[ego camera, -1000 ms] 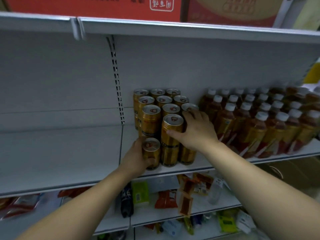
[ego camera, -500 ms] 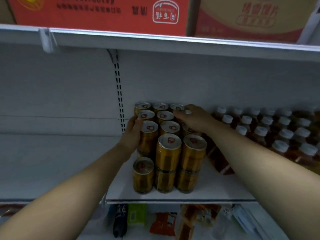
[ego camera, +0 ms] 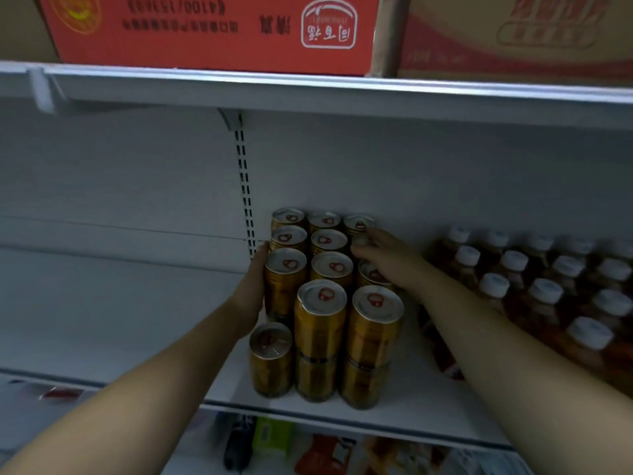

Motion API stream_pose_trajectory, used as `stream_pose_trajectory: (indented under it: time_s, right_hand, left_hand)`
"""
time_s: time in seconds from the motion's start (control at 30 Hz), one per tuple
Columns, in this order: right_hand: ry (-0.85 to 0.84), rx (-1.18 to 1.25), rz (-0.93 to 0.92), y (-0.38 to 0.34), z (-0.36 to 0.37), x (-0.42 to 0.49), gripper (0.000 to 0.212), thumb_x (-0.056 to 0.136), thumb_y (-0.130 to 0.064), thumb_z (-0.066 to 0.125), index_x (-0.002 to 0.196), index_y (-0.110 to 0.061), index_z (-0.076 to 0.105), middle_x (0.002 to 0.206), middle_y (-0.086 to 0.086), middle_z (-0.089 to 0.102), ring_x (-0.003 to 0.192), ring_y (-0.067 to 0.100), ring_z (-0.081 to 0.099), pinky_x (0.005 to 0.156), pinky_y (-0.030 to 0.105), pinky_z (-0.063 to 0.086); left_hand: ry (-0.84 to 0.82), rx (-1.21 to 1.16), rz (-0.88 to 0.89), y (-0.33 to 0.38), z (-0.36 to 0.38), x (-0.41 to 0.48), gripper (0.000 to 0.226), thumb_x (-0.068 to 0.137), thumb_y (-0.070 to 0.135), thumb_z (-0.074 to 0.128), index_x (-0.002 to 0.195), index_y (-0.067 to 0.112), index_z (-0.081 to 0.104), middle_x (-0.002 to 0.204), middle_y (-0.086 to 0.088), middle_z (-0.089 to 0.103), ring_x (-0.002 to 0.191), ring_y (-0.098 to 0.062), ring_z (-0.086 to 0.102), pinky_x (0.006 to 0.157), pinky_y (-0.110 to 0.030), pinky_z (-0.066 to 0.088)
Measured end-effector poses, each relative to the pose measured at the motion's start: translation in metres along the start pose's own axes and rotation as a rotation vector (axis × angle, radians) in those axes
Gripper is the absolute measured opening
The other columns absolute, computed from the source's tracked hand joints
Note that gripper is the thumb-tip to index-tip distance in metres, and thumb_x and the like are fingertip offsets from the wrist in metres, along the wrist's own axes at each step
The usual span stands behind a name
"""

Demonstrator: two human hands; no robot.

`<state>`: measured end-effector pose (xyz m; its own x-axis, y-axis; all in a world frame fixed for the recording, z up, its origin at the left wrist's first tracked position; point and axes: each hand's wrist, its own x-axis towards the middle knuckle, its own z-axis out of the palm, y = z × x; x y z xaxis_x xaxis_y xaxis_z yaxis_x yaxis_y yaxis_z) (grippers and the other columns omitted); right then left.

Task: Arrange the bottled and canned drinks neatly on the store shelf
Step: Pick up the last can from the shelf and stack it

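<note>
The white shelf point(ego camera: 428, 389) carries a two-tier block of gold cans point(ego camera: 322, 303), the landmark here. Right of the block stand white-capped bottles point(ego camera: 548, 289). The left hand point(ego camera: 253, 286) lies flat and open against the block's left side, apparently to square it. The right hand point(ego camera: 383, 255) reaches over its right rear cans, fingers spread, gripping nothing visible.

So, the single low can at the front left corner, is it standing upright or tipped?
Upright. The front-left can shows its round lid facing up, with straight sides.
</note>
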<state>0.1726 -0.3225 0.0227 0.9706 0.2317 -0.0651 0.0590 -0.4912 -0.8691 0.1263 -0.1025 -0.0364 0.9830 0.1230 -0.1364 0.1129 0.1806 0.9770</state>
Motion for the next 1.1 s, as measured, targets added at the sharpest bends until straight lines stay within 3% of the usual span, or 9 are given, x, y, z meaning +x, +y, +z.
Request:
stream_pose_trajectory:
  time_s: [0.1, 0.23, 0.37, 0.47, 0.57, 0.73, 0.87, 1.03, 1.1]
  right_hand:
    - [0.038, 0.062, -0.010, 0.003, 0.004, -0.002, 0.054, 0.091, -0.035, 0.061, 0.141, -0.025, 0.043, 0.119, -0.008, 0.046, 0.100, 0.006, 0.044, 0.062, 0.012, 0.033]
    - [0.061, 0.097, -0.020, 0.005, 0.007, 0.000, 0.053, 0.093, -0.031, 0.059, 0.142, -0.022, 0.041, 0.112, -0.007, 0.044, 0.079, -0.001, 0.044, 0.050, 0.003, 0.034]
    - [0.075, 0.128, -0.007, 0.005, 0.012, 0.004, 0.059, 0.092, -0.037, 0.059, 0.145, -0.021, 0.038, 0.136, 0.001, 0.048, 0.099, 0.008, 0.043, 0.058, 0.013, 0.035]
    - [0.106, 0.132, -0.010, 0.002, 0.017, 0.006, 0.055, 0.091, -0.038, 0.059, 0.141, -0.021, 0.043, 0.125, -0.002, 0.049, 0.094, 0.006, 0.048, 0.050, 0.011, 0.037]
    - [0.133, 0.086, -0.027, 0.006, 0.019, 0.012, 0.038, 0.087, -0.040, 0.061, 0.118, -0.018, 0.059, 0.119, 0.002, 0.062, 0.091, 0.011, 0.059, 0.058, 0.021, 0.040]
    - [0.101, -0.336, -0.026, 0.004, 0.011, 0.004, 0.038, 0.095, -0.039, 0.048, 0.129, -0.022, 0.053, 0.136, 0.010, 0.047, 0.121, 0.031, 0.044, 0.097, 0.037, 0.040]
    - [0.048, -0.479, -0.062, -0.003, 0.007, 0.009, 0.069, 0.077, -0.070, 0.047, 0.125, -0.020, 0.051, 0.116, 0.009, 0.053, 0.105, 0.028, 0.053, 0.079, 0.034, 0.041]
    - [0.042, -0.556, -0.073, -0.019, 0.001, 0.019, 0.086, 0.083, -0.070, 0.050, 0.151, -0.025, 0.022, 0.156, 0.005, 0.020, 0.139, 0.029, 0.029, 0.110, 0.041, 0.031]
    - [0.011, -0.584, -0.070, -0.023, 0.004, 0.027, 0.092, 0.081, -0.075, 0.047, 0.152, -0.027, 0.016, 0.160, 0.005, 0.011, 0.144, 0.029, 0.021, 0.115, 0.045, 0.025]
  left_hand:
    - [-0.041, -0.085, -0.089, -0.005, 0.000, 0.000, 0.066, 0.090, 0.068, 0.021, 0.111, 0.024, 0.065, 0.114, -0.007, 0.070, 0.110, -0.025, 0.062, 0.101, -0.045, 0.043]
    - [-0.053, -0.136, -0.104, -0.007, -0.004, 0.004, 0.070, 0.091, 0.067, 0.017, 0.119, 0.021, 0.062, 0.118, -0.010, 0.067, 0.112, -0.027, 0.062, 0.098, -0.043, 0.045]
    - [-0.042, -0.155, -0.113, -0.008, -0.009, 0.007, 0.069, 0.093, 0.064, 0.016, 0.120, 0.019, 0.061, 0.118, -0.011, 0.067, 0.112, -0.028, 0.061, 0.099, -0.044, 0.045]
    - [-0.031, -0.152, -0.115, -0.008, -0.011, 0.009, 0.068, 0.094, 0.063, 0.015, 0.110, 0.019, 0.065, 0.108, -0.010, 0.070, 0.107, -0.027, 0.062, 0.091, -0.041, 0.047]
    - [-0.044, -0.143, -0.111, -0.010, -0.011, 0.008, 0.067, 0.094, 0.062, 0.014, 0.110, 0.019, 0.064, 0.107, -0.008, 0.071, 0.106, -0.026, 0.063, 0.087, -0.039, 0.048]
    - [-0.070, -0.036, -0.091, -0.008, -0.009, 0.007, 0.069, 0.081, 0.075, 0.029, 0.130, 0.033, 0.053, 0.122, -0.005, 0.066, 0.112, -0.026, 0.061, 0.099, -0.051, 0.045]
    - [0.008, 0.068, -0.084, -0.002, -0.014, 0.014, 0.059, 0.087, 0.069, 0.031, 0.124, 0.032, 0.056, 0.119, -0.003, 0.066, 0.106, -0.021, 0.059, 0.094, -0.047, 0.044]
    - [0.070, 0.041, -0.068, 0.030, -0.012, 0.027, 0.063, 0.086, 0.069, 0.038, 0.138, 0.034, 0.041, 0.145, 0.006, 0.042, 0.130, -0.020, 0.041, 0.102, -0.047, 0.037]
    - [0.070, -0.034, -0.046, 0.043, -0.003, 0.029, 0.046, 0.095, 0.058, 0.034, 0.127, 0.030, 0.051, 0.135, 0.006, 0.051, 0.120, -0.021, 0.050, 0.096, -0.040, 0.042]
